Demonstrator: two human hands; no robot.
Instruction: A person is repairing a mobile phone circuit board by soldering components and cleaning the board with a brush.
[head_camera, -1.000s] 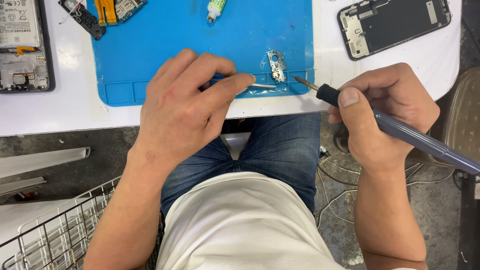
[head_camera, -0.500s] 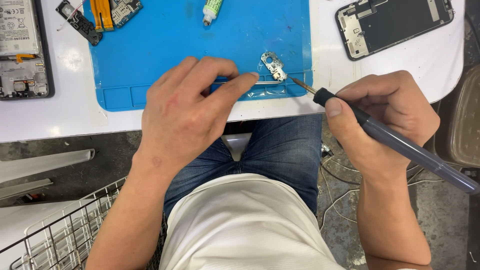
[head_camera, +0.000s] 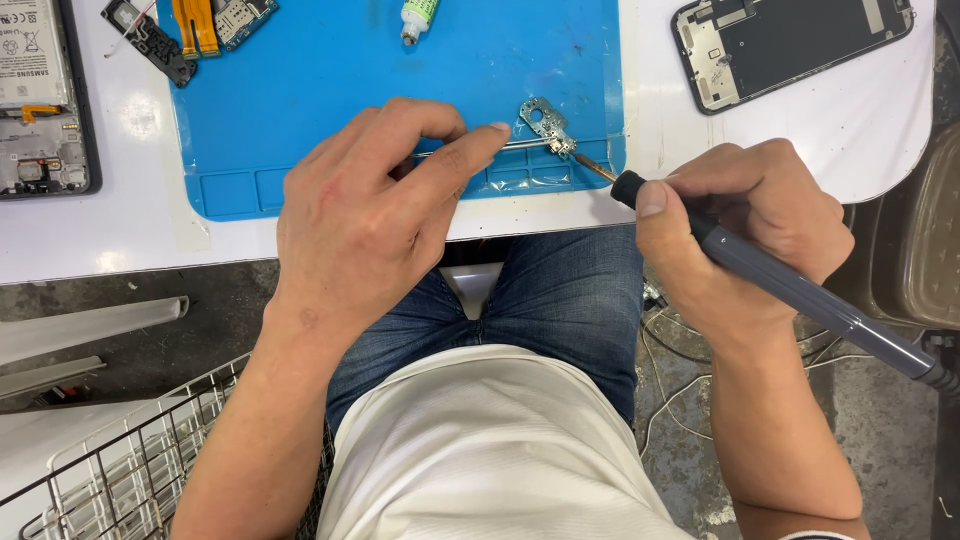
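Two hands work at the near edge of a white bench, seen from above, with your lap in blue jeans closest to the camera. Your right hand (head_camera: 745, 230) is closed in a pen grip round a grey soldering iron (head_camera: 800, 290), whose cable end runs off toward the lower right. Its thin metal tip touches, or very nearly touches, a small metal circuit part (head_camera: 545, 122) lying on the near right corner of a blue work mat (head_camera: 300, 80).

Your left hand (head_camera: 375, 215) is narrowed, thumb and forefinger pinched on slim metal tweezers (head_camera: 520, 146) that reach right to pin the same part.

Risks, as I judge them: your left forefinger sits close to the iron's tip, so a slip of either hand could burn it. The part rests near the mat's edge (just above your knees), so a nudge from the tweezers could flick it, or hot solder, into your lap. Dwelling too long with the tip could overheat the small board.

Farther back, a green-and-white tube (head_camera: 418, 18) lies on the mat near its far edge, orange flex cables and small boards (head_camera: 205, 25) at its far left corner. One opened phone (head_camera: 40, 95) lies at far left, another opened phone chassis (head_camera: 790, 45) at far right, both well apart from the iron.
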